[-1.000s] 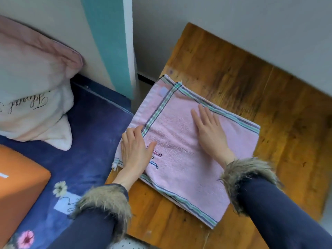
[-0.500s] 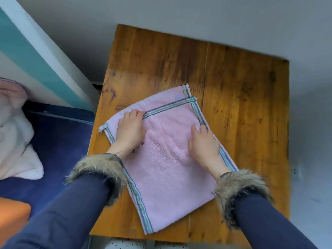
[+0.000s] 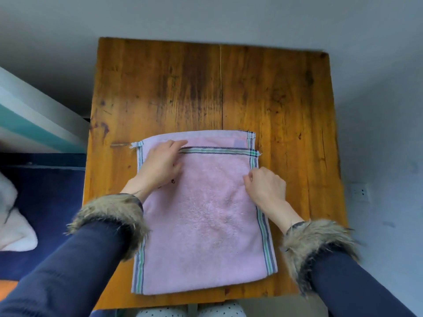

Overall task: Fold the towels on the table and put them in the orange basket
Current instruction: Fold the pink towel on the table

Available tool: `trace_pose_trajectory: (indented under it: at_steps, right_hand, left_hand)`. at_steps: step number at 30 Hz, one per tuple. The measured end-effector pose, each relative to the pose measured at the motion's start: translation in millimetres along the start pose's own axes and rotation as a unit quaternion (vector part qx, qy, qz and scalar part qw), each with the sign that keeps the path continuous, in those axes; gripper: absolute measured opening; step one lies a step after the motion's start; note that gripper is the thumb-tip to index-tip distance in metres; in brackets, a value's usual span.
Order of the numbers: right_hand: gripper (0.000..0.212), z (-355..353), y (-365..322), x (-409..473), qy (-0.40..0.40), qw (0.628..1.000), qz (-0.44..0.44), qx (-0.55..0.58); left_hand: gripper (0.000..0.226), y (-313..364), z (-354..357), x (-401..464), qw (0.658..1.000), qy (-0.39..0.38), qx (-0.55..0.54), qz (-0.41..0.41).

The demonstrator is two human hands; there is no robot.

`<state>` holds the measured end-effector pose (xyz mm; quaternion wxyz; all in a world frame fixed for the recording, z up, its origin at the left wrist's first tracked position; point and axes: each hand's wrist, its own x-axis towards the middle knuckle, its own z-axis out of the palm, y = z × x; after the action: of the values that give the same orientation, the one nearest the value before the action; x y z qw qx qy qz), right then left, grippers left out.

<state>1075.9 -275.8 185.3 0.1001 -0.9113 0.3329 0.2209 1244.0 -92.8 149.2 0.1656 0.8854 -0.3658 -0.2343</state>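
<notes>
A pink towel (image 3: 206, 213) lies folded on the wooden desk (image 3: 217, 88), covering the near half of the desk between its left and right edges and reaching almost to the near edge. Its top layer ends short of the far side, so a striped hem runs across and a strip of the lower layer shows beyond it; striped borders also run down both long sides.

The left hand (image 3: 160, 165) rests flat on the towel near its far left corner, fingers straight and pointing along the striped hem, pressing the cloth down. The right hand (image 3: 265, 186) sits at the towel's right border, fingers curled and seemingly pinching the cloth at the edge. Both arms wear dark blue sleeves with fur cuffs (image 3: 109, 216), and the left cuff overlaps the towel's left border.

The far half of the desk is bare wood, backed by a grey wall (image 3: 206, 17). Beyond the desk's left edge lies a dark blue bed surface (image 3: 45, 202) with a white pillow (image 3: 13, 225) on it. A sliver of orange (image 3: 8, 287) shows at the lower left, too cut off to identify. A wall socket (image 3: 359, 192) sits beyond the right edge.
</notes>
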Motion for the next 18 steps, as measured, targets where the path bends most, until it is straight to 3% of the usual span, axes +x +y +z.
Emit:
trace_pose_trajectory:
  at_steps: [3, 6, 12, 15, 18]
  right_hand:
    - [0.032, -7, 3, 20, 0.086, 0.995, -0.033, 0.041]
    - [0.040, -10, 5, 44, 0.086, 0.993, -0.083, -0.004]
    - [0.020, -9, 10, 52, 0.122, 0.989, -0.078, -0.040]
    - [0.025, -14, 14, 44, 0.104, 0.994, -0.029, 0.035]
    - [0.026, -26, 11, 28, 0.086, 0.984, 0.014, 0.157]
  left_hand:
    - [0.049, -15, -14, -7, 0.998, -0.015, 0.032, -0.059]
    - [0.038, -27, -28, -17, 0.994, -0.022, 0.061, -0.086]
    - [0.024, -35, -44, -30, 0.992, -0.020, 0.091, -0.086]
    - [0.021, -39, -50, -36, 0.993, -0.009, 0.074, -0.089]
    - [0.016, -35, -60, -44, 0.993, 0.017, -0.049, -0.102]
